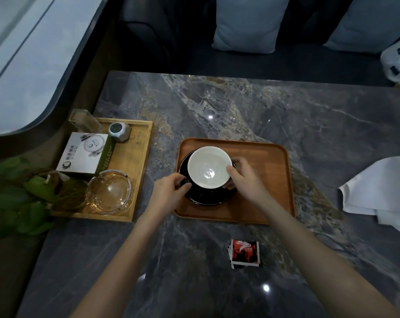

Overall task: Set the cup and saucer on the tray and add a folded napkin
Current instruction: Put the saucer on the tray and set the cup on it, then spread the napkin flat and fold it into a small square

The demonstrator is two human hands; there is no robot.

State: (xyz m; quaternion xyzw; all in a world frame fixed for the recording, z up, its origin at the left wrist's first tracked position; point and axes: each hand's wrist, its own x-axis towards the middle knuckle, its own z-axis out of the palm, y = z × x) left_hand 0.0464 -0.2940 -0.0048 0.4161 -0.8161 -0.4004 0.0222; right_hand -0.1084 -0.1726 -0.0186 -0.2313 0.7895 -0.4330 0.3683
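A wide cup [208, 166], black outside and white inside, stands on a black saucer [208, 199] at the left end of the brown wooden tray [270, 180]. My left hand [169, 191] pinches the cup's handle at its left side. My right hand [242, 177] holds the cup's right rim and wall. A white cloth napkin [382, 191] lies loosely folded on the table at the far right, off the tray.
A lighter wooden tray [139, 161] at the left holds a boxed item [84, 154], a glass ashtray [109, 191], a small grey clock [119, 131] and a clear holder. Green leaves [17, 203] lie beside it. A red sachet [244, 253] lies near the table's front. Cushions sit behind.
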